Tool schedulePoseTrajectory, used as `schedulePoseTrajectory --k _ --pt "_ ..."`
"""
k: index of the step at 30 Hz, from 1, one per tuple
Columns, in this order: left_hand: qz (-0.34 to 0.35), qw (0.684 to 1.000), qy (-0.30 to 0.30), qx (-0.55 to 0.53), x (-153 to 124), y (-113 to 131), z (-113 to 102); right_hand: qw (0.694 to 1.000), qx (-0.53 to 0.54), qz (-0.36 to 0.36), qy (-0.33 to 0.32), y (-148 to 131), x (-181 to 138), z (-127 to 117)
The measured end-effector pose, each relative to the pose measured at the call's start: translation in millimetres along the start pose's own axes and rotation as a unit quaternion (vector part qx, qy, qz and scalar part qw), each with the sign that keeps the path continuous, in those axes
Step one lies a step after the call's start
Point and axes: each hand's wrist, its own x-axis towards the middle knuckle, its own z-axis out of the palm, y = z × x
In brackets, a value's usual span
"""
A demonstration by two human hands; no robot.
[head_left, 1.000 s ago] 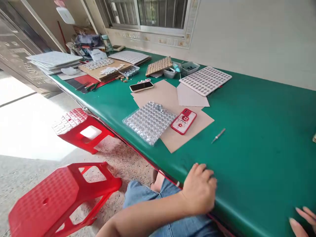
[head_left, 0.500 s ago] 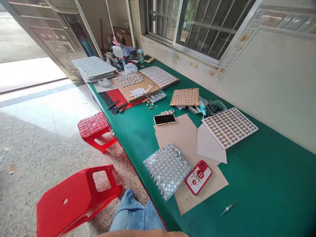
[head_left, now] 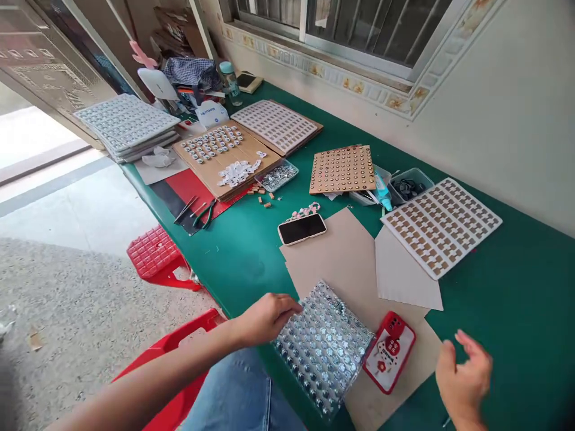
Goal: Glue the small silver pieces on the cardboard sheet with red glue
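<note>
A clear sheet (head_left: 326,353) bearing rows of shiny round silver pieces lies near the table's front edge. Over its upper left edge, my left hand (head_left: 272,314) has its fingers bent and together; the fingertips are partly hidden, so what they pinch cannot be made out. To the right, my right hand (head_left: 467,374) is raised above the green table with thumb and fingers apart and nothing in it. A thin tool (head_left: 446,421) shows only partly beside that wrist. Between the hands, a phone in a red case (head_left: 390,353) touches the sheet's right side.
Brown cardboard (head_left: 335,257) lies under the sheet, with a black-screened phone (head_left: 302,229) at its far edge. A white grid tray (head_left: 442,227), a studded board (head_left: 342,170) and a box of silver bits (head_left: 279,175) stand beyond. Pliers (head_left: 205,215) rest at left.
Both hands have come into view, the left reaching to the sheet and the right over the table at right. The camera view has shifted closer to the table.
</note>
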Motion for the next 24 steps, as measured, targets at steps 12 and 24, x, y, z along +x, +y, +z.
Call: schedulePoseTrajectory --k 12,24 --pt "-0.122 0.948 0.292 -0.014 124 -208 -306 0.931 0.245 -0.102 -0.251 -362 75 348" --pt "-0.186 0.894 0.400 0.080 260 -362 -555 0.892 0.337 0.193 -0.231 -432 183 478"
